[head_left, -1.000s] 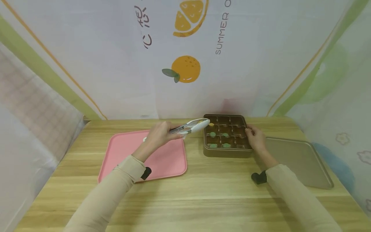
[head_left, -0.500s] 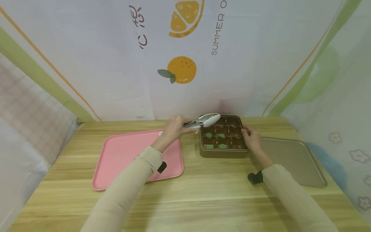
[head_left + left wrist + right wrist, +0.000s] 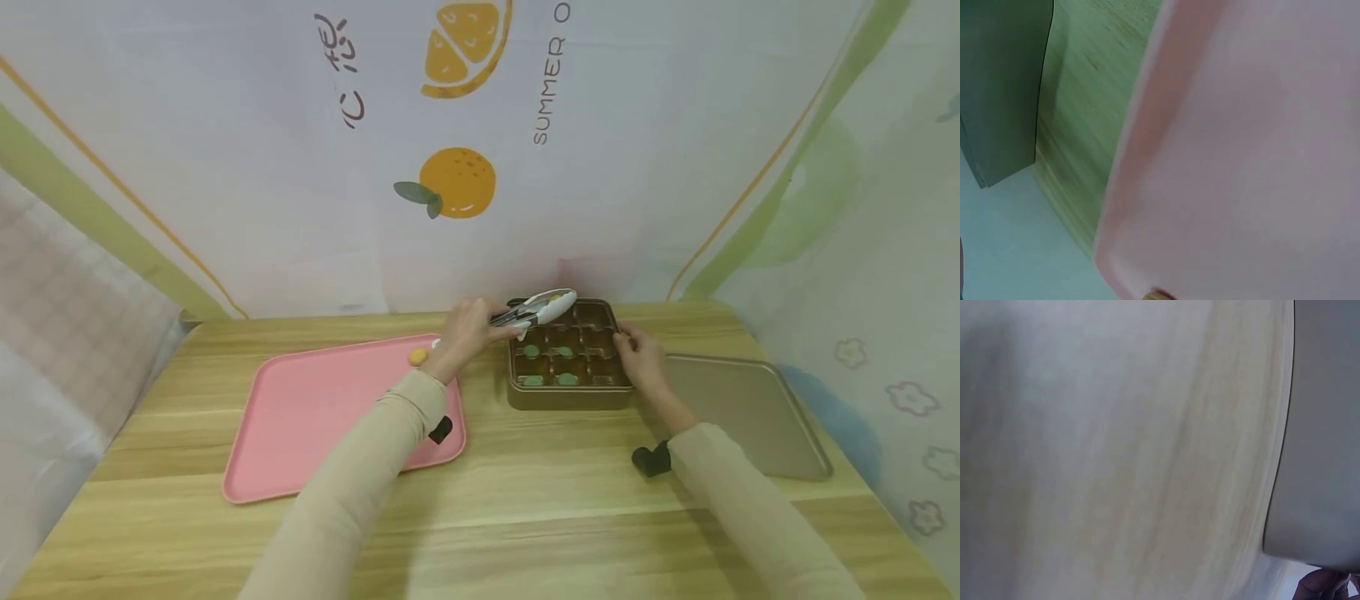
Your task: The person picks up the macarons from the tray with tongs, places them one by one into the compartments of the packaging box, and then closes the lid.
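In the head view my left hand (image 3: 474,329) grips metal tongs (image 3: 547,308) with white tips. Between the tips is a small yellow round piece (image 3: 556,297), above the back row of a brown divided box (image 3: 570,398). Green round pieces (image 3: 564,352) lie in several front and middle compartments on the box's left and centre. The tongs cover part of the back-left compartments. At the box's right wall, my right hand (image 3: 641,358) holds the rim between thumb and fingers; the right wrist view shows its fingers (image 3: 1322,584) at the box corner.
Left of the box lies a pink tray (image 3: 322,425) with a yellow round piece (image 3: 417,357) near its back right corner. A flat gold-brown tray (image 3: 750,417) lies on the right, close to the right forearm. A printed cloth (image 3: 600,208) hangs behind the table.
My left hand has carried the tongs rightward from the box's left edge to over its back row. A yellow piece on the pink tray has come into sight. My right hand stays at the box.
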`<action>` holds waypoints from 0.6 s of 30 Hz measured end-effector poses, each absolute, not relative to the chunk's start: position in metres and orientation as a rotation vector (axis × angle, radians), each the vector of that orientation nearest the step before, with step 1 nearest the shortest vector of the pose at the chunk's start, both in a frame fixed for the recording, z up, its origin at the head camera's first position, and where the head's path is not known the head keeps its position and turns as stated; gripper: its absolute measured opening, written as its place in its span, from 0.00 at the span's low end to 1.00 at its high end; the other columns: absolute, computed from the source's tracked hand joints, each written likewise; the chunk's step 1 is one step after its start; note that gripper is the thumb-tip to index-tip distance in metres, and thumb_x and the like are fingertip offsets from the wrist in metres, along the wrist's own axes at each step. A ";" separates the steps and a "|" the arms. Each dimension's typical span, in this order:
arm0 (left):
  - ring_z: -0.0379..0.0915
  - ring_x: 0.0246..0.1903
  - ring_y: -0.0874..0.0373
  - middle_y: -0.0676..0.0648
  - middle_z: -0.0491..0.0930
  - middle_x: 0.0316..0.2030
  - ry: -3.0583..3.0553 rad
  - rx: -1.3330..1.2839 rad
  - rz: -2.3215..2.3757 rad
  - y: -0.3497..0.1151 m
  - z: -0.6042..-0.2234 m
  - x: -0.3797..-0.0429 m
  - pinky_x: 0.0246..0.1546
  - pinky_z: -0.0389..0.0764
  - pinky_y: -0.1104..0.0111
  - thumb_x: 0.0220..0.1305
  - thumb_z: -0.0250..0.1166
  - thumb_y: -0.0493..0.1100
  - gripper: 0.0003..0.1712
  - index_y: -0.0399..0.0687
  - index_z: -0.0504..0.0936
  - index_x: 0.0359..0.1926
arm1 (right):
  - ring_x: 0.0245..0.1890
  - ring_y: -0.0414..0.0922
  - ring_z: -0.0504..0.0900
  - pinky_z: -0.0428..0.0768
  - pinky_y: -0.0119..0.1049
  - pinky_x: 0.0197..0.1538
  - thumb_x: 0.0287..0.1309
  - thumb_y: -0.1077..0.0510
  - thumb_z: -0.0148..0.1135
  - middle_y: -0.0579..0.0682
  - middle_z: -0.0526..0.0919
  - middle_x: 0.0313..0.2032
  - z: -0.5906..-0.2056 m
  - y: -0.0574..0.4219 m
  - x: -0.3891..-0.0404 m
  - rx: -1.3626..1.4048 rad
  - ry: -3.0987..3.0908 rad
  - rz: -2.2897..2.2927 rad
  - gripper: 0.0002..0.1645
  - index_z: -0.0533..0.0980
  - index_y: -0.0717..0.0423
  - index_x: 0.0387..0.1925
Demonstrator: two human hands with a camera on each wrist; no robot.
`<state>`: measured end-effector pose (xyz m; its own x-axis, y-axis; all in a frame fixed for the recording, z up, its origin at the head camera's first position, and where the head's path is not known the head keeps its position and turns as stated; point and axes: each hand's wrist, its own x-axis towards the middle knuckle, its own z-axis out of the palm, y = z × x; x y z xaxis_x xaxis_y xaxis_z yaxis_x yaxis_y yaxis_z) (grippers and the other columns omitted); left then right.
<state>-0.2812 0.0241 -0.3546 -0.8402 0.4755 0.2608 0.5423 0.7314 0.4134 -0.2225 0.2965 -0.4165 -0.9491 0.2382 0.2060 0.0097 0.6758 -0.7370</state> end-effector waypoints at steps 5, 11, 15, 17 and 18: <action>0.79 0.39 0.52 0.47 0.84 0.40 -2.829 -0.777 -0.728 0.031 -0.360 -0.284 0.40 0.76 0.62 0.51 0.71 0.55 0.24 0.48 0.85 0.47 | 0.26 0.42 0.69 0.69 0.32 0.27 0.69 0.58 0.48 0.64 0.77 0.36 -0.417 0.296 -0.224 -0.206 -2.613 1.150 0.23 0.68 0.69 0.59; 0.78 0.35 0.54 0.48 0.85 0.40 -2.838 -0.738 -0.716 0.037 -0.363 -0.285 0.36 0.75 0.62 0.50 0.72 0.54 0.25 0.48 0.84 0.48 | 0.27 0.46 0.74 0.72 0.31 0.28 0.69 0.59 0.48 0.65 0.79 0.35 -0.418 0.296 -0.224 -0.204 -2.601 1.156 0.22 0.70 0.68 0.58; 0.78 0.36 0.54 0.47 0.84 0.42 -2.861 -0.718 -0.698 0.040 -0.366 -0.286 0.36 0.75 0.63 0.50 0.71 0.55 0.26 0.48 0.84 0.49 | 0.27 0.48 0.78 0.74 0.30 0.28 0.69 0.59 0.48 0.66 0.80 0.34 -0.418 0.295 -0.224 -0.201 -2.596 1.185 0.21 0.70 0.67 0.58; 0.78 0.37 0.54 0.48 0.84 0.44 -2.878 -0.701 -0.683 0.041 -0.367 -0.286 0.36 0.76 0.63 0.50 0.71 0.56 0.27 0.49 0.83 0.50 | 0.27 0.47 0.78 0.74 0.30 0.28 0.69 0.59 0.48 0.66 0.80 0.35 -0.418 0.295 -0.224 -0.204 -2.595 1.194 0.21 0.70 0.67 0.58; 0.78 0.37 0.54 0.48 0.84 0.44 -2.882 -0.695 -0.677 0.042 -0.368 -0.286 0.35 0.76 0.62 0.50 0.71 0.56 0.27 0.50 0.83 0.50 | 0.26 0.46 0.77 0.73 0.29 0.27 0.69 0.59 0.48 0.66 0.80 0.36 -0.418 0.295 -0.224 -0.207 -2.597 1.197 0.21 0.70 0.67 0.58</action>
